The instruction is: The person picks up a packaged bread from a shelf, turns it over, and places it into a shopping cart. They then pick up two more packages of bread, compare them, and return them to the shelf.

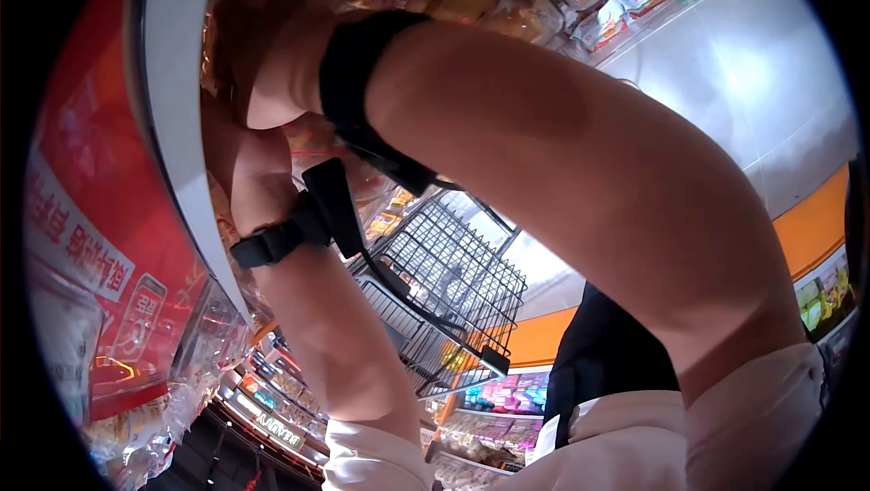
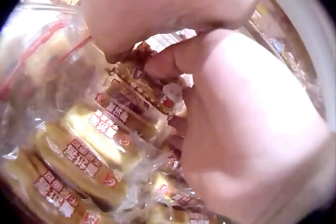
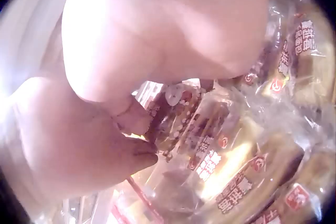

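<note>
Both hands reach in among wrapped bread packs [image 2: 86, 155] behind a white shelf edge [image 1: 181, 128]. In the head view, my left hand [image 1: 256, 169] is below my right hand [image 1: 279, 78], and the fingers of both are hidden. A brown packet with white dots [image 3: 176, 121] sits between the thumbs. My right hand [image 2: 236, 87] has its thumb on one side of this packet and curled fingers low on the other. The left thumb [image 3: 139, 157] lies right at the packet's edge. My left hand's other fingers are out of sight, so I cannot tell its grip.
A wire shopping cart [image 1: 453, 282] stands beneath the arms. Large red packaging [image 1: 100, 219] fills the far left, past the shelf edge. Snack packs [image 1: 625, 10] line a clear-fronted shelf at the top right. Stocked shelves [image 1: 498, 418] stand farther back, over grey floor tiles [image 1: 734, 83].
</note>
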The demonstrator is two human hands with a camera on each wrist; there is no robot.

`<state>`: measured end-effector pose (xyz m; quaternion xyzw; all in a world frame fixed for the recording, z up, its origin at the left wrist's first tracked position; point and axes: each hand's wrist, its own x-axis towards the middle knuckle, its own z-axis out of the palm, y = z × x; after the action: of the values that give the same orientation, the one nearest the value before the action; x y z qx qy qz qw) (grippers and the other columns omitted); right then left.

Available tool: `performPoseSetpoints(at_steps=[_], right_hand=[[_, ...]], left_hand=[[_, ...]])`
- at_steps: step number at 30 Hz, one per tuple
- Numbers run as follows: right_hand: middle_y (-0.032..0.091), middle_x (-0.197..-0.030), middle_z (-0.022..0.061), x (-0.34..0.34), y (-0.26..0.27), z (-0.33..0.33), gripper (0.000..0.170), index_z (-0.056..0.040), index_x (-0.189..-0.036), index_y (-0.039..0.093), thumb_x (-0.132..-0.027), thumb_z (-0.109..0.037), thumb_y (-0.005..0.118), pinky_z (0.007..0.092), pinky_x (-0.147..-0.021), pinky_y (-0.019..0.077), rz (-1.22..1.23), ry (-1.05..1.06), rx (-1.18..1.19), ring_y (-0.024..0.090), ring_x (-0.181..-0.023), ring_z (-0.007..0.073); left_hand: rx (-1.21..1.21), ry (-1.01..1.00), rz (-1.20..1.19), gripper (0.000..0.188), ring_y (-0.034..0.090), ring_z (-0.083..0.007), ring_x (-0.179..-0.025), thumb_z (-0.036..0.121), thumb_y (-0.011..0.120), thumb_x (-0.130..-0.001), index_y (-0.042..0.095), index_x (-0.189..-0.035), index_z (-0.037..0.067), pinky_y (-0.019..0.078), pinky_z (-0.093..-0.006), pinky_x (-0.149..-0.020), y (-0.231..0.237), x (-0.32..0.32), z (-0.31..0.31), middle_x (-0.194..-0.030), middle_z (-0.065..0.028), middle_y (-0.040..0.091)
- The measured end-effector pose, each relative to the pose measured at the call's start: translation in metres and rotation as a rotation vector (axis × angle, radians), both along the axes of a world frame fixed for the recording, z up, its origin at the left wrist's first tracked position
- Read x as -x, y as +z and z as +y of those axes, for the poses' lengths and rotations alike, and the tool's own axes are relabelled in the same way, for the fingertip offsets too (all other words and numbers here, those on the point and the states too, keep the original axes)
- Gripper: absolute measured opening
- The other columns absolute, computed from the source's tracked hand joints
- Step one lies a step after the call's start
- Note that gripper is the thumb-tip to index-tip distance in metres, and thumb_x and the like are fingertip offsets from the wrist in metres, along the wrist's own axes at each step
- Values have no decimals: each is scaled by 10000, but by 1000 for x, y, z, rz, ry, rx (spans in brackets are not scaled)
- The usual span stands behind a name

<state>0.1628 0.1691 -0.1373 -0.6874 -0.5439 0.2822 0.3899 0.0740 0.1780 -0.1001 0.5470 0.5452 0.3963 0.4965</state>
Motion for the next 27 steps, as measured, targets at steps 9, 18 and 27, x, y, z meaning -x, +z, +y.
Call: performPoseSetpoints(at_steps=[9,18,27], right_hand=[[655,-1250,169,-26,9,-30,502,-91,-1284,583,-803,-203,674,419,-923,519,109,95,-5,647,-1128,317],[651,-1251,162,16,7,30,528,-89,-1298,607,-786,-209,646,436,-896,516,135,-58,34,652,-1100,316],[540,-1411,140,-5,22,-18,549,-91,-1342,601,-835,-297,639,444,-1098,347,-103,-20,-13,501,-1306,274]], left_hand=[[-18,-137,-57,494,436,-290,-1365,310,290,-1070,407,-1451,19,318,-404,-1153,0,21,-13,-1502,-179,433],[-7,21,67,437,582,-255,-1202,272,324,-1061,472,-1384,19,431,-384,-1060,1,6,6,-1357,-147,573],[111,-41,-80,434,525,-260,-1245,238,354,-1050,425,-1403,-6,406,-376,-1079,12,5,-3,-1398,-152,508]])
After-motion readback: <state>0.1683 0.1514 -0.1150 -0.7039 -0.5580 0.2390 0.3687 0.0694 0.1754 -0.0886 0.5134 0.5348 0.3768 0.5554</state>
